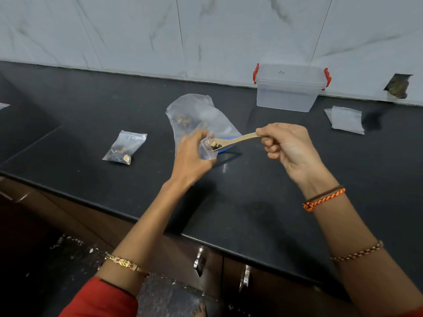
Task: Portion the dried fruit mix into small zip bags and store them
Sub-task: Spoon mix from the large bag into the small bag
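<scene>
1 filled small zip bag (123, 146) lying flat on the black bench (251, 191), 1 stack of flat empty zip bags (345, 120) at right, 1 crinkled clear fruit-mix bag (194, 115) mid-bench, 1 lidded clear plastic box (288, 88) with 2 red clips. Left hand (192, 156), fingers curled, pinching 1 open small bag (207, 148). Right hand (288, 145), fingers curled round 1 wooden spoon (238, 140), bowl with fruit pieces at the bag's mouth.

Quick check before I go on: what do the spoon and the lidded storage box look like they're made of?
The spoon, held by the right hand, looks like pale wood or bamboo: matte beige, no shine, though tan plastic is possible. The storage box looks like translucent frosted plastic, since the wall shows faintly through it; its red clips look like glossy opaque plastic.
</scene>
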The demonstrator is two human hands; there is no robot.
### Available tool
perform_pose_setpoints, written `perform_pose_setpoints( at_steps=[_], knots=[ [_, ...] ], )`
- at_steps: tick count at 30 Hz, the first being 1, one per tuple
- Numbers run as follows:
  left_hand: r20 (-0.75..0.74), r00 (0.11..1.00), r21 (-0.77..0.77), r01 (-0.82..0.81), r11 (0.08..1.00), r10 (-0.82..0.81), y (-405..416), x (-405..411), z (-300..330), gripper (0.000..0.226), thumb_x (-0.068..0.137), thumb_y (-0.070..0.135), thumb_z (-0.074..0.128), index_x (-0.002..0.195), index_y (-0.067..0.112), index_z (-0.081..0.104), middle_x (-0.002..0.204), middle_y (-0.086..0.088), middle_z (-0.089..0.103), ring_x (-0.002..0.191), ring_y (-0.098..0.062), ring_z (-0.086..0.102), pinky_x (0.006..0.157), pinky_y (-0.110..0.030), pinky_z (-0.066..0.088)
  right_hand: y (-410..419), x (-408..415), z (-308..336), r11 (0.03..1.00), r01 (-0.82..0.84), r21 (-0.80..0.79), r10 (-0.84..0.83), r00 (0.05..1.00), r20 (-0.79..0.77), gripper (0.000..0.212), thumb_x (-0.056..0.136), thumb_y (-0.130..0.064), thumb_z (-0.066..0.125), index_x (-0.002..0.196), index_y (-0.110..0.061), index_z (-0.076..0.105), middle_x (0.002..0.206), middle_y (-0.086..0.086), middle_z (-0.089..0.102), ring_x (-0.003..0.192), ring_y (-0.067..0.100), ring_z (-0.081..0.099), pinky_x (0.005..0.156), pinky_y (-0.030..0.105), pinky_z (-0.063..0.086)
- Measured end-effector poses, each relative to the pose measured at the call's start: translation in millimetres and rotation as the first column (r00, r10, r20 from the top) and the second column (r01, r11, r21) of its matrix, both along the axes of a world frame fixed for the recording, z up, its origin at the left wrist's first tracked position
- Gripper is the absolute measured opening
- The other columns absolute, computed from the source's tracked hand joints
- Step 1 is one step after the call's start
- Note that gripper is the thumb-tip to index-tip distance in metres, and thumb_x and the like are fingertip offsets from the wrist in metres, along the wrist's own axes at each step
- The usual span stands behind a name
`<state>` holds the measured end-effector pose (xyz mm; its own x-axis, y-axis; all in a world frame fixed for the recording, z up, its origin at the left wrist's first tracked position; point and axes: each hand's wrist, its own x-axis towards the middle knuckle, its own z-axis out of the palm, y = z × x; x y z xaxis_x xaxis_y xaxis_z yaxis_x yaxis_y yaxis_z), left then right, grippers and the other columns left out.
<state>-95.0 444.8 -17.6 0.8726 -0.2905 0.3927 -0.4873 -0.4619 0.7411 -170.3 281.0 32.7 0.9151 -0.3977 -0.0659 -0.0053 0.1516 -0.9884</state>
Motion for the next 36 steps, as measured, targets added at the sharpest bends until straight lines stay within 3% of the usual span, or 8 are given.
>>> perform_pose_setpoints(
  at_steps=[9, 17, 19, 21, 23, 26, 30, 36],
  knots=[
    [-0.096, 0.992, -0.028, 0.075, 0.997, -0.077, -6.0, -2.2, -0.4, 0.036, 0.076, 0.002, 0.068, 0.110, 0.007, 0.058, 0.093, 0.003, 0.057, 0.072, -0.009, 0.054, 0.062, -0.009, 0.042, 29.1, 16.9, -11.5, 0.810, 0.093, -0.579, -0.023, 0.992, 0.127, 0.012, 0.080, -0.012, 0.065, 0.069, -0.015, 0.066, 0.053, 0.001, 0.054, 0.047, 0.005, 0.043, 0.051, 0.020, 0.039],
    [-0.156, 0.987, -0.114, 0.016, 0.993, -0.034, 3.8, 9.4, -0.1, 0.031, 0.073, -0.001, 0.067, 0.097, 0.016, 0.058, 0.076, 0.009, 0.059, 0.057, 0.002, 0.050, 0.056, -0.005, 0.039, 10.2, 11.7, -18.9, 0.105, 0.588, -0.802, 0.387, 0.719, 0.578, 0.009, 0.081, -0.011, 0.064, 0.076, -0.007, 0.070, 0.063, 0.004, 0.066, 0.052, 0.024, 0.054, 0.046, 0.029, 0.046],
    [-0.145, 0.989, -0.099, 0.000, 0.995, -0.015, 6.2, 11.5, -0.6, 0.030, 0.073, 0.001, 0.068, 0.097, 0.016, 0.059, 0.074, 0.011, 0.059, 0.063, -0.002, 0.053, 0.057, -0.005, 0.040, 6.5, 10.5, -22.2, 0.159, 0.586, -0.795, 0.369, 0.711, 0.598, 0.010, 0.082, -0.012, 0.064, 0.077, -0.006, 0.071, 0.064, 0.003, 0.067, 0.053, 0.018, 0.054, 0.050, 0.028, 0.047],
    [-0.127, 0.991, -0.054, -0.045, 0.998, 0.038, 7.4, 14.3, -3.0, 0.031, 0.073, 0.005, 0.069, 0.102, 0.013, 0.061, 0.079, 0.002, 0.062, 0.071, -0.013, 0.057, 0.064, -0.015, 0.046, 9.8, 6.2, -22.7, 0.439, 0.454, -0.776, 0.205, 0.790, 0.578, 0.009, 0.082, -0.014, 0.066, 0.080, -0.007, 0.071, 0.065, -0.004, 0.066, 0.057, 0.005, 0.051, 0.056, 0.017, 0.045],
    [-0.106, 0.988, 0.015, -0.112, 0.994, 0.113, 8.4, 17.9, -6.5, 0.035, 0.073, 0.009, 0.069, 0.107, 0.013, 0.061, 0.083, -0.002, 0.063, 0.080, -0.022, 0.060, 0.071, -0.030, 0.050, 10.7, 6.4, -23.7, 0.736, 0.293, -0.611, -0.009, 0.906, 0.424, 0.007, 0.083, -0.013, 0.066, 0.078, -0.011, 0.070, 0.060, -0.006, 0.060, 0.055, 0.002, 0.052, 0.055, 0.013, 0.044],
    [-0.059, 0.980, 0.149, -0.181, 0.972, 0.192, 9.6, 22.9, -13.5, 0.031, 0.078, 0.016, 0.065, 0.108, 0.015, 0.059, 0.085, -0.003, 0.063, 0.083, -0.028, 0.060, 0.067, -0.032, 0.045, 5.0, 8.4, -30.8, 0.961, 0.180, -0.210, -0.163, 0.982, 0.095, 0.014, 0.086, -0.010, 0.063, 0.072, -0.010, 0.064, 0.057, 0.001, 0.057, 0.045, 0.001, 0.051, 0.047, 0.013, 0.044],
    [0.008, 0.973, 0.238, -0.226, 0.944, 0.231, 9.2, 27.1, -19.3, 0.027, 0.081, 0.024, 0.063, 0.106, 0.014, 0.057, 0.091, -0.005, 0.065, 0.086, -0.031, 0.058, 0.066, -0.030, 0.037, -4.5, 4.0, -41.9, 0.948, 0.250, 0.196, -0.224, 0.964, -0.145, 0.014, 0.087, -0.008, 0.062, 0.073, -0.008, 0.061, 0.058, 0.001, 0.053, 0.044, 0.003, 0.048, 0.043, 0.012, 0.044],
    [0.117, 0.959, 0.289, -0.281, 0.915, 0.257, 9.2, 37.1, -19.9, 0.036, 0.077, 0.005, 0.054, 0.113, 0.011, 0.056, 0.096, -0.013, 0.065, 0.090, -0.037, 0.055, 0.070, -0.034, 0.036, -10.6, 1.1, -49.4, 0.962, 0.237, 0.135, -0.213, 0.961, -0.176, 0.013, 0.088, -0.009, 0.061, 0.075, -0.008, 0.061, 0.058, 0.001, 0.053, 0.046, 0.005, 0.047, 0.043, 0.012, 0.044]
  ],
)
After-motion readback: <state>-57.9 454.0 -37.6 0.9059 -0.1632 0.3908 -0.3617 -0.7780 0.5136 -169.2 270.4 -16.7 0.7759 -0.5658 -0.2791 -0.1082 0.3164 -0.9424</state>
